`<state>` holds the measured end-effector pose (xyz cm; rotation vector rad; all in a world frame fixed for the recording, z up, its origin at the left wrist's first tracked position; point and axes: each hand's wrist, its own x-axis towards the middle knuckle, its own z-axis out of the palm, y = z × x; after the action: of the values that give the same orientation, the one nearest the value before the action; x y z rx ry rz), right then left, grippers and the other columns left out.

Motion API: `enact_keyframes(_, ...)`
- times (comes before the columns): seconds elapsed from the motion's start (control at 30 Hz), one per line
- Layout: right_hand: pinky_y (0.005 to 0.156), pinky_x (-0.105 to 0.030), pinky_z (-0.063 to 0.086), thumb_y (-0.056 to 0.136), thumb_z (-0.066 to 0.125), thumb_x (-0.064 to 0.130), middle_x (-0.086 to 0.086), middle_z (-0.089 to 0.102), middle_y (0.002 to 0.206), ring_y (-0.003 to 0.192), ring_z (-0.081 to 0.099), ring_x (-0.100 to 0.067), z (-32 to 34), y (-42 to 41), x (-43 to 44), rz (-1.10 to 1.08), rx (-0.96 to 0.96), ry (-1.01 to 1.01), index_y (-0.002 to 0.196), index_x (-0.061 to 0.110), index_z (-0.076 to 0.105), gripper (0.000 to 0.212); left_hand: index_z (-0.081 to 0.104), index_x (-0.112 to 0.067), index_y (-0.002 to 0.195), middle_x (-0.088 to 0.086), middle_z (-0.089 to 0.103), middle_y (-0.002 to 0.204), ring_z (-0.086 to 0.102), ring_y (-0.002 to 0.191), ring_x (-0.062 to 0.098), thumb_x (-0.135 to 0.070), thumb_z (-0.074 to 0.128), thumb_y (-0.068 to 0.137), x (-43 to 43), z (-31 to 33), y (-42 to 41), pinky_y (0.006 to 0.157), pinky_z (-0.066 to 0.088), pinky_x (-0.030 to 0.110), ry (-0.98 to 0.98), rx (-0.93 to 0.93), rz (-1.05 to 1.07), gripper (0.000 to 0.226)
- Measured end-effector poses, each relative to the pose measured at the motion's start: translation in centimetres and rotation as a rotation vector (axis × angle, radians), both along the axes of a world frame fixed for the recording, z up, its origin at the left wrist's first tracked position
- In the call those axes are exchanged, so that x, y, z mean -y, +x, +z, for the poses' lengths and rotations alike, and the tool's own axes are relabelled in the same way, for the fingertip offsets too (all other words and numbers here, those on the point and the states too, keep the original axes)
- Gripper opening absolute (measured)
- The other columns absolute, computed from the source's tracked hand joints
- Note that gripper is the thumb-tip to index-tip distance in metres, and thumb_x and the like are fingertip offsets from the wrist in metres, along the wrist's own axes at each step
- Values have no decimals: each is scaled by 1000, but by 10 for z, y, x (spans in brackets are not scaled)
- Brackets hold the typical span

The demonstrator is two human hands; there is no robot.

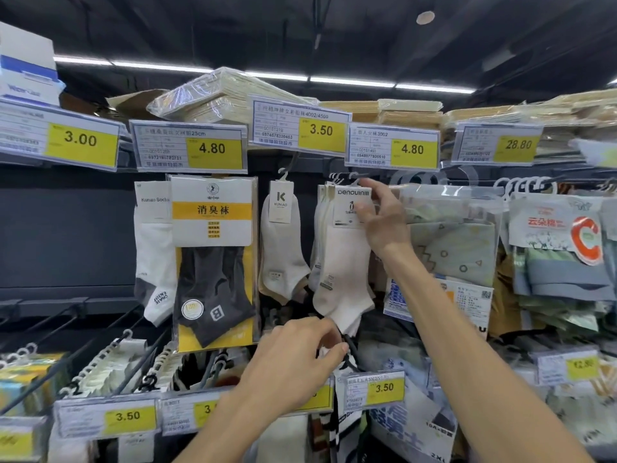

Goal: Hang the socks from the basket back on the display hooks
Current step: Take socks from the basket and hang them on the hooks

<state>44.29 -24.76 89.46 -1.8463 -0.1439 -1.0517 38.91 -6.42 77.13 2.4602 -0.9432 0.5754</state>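
Pinching the card header (347,208) of the white socks (340,272) under a display hook (350,177), the right hand (384,222) clamps it, while the left hand (297,355) curls its fingers by the toe, grip unclear.

This is a shop, at the sock display of a supermarket aisle. Yellow-and-white paper price labels (212,148) in clear plastic holders line the dark shelf edges. Carded white ankle socks (344,262) and other packaged pairs hang from dark metal display hooks (40,327). Plastic-wrapped beige stock (213,95) is stacked above, under long ceiling strip lights (350,82).
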Motion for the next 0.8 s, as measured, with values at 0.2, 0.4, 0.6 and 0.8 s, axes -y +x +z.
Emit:
enact_keyframes(0.2,93,-19,51,95,57,8,14,60,121,98,58,7,-22,-34,-13,-47,-42,27,144,22,44,53,65,-34,92,-18,65,87,58,80,-1,-41,52,97,-2,6,-7,70,50,29,-152,102,-91,16)
enact_keyframes(0.4,99,-21,48,98,55,9,3,55,130,125,52,-7,-106,-141,-31,-117,165,-32,126,13,61,30,68,-21,95,-11,69,89,64,82,6,-23,55,95,16,-13,-51,70,51,23,-462,241,-448,13)
enact_keyframes(0.6,75,-19,53,102,43,6,0,69,94,88,68,-10,-274,-253,-22,-240,-108,252,109,12,67,26,61,-26,91,-17,63,81,61,78,-4,-19,47,93,78,-158,-137,63,43,13,-439,-473,-755,16)
enact_keyframes(0.8,88,-36,49,103,45,23,2,69,100,95,63,-12,-519,-393,-56,-606,-840,665,106,17,64,20,61,-31,73,0,72,77,68,78,23,7,57,83,95,-384,-235,69,52,39,328,-1081,-664,40)
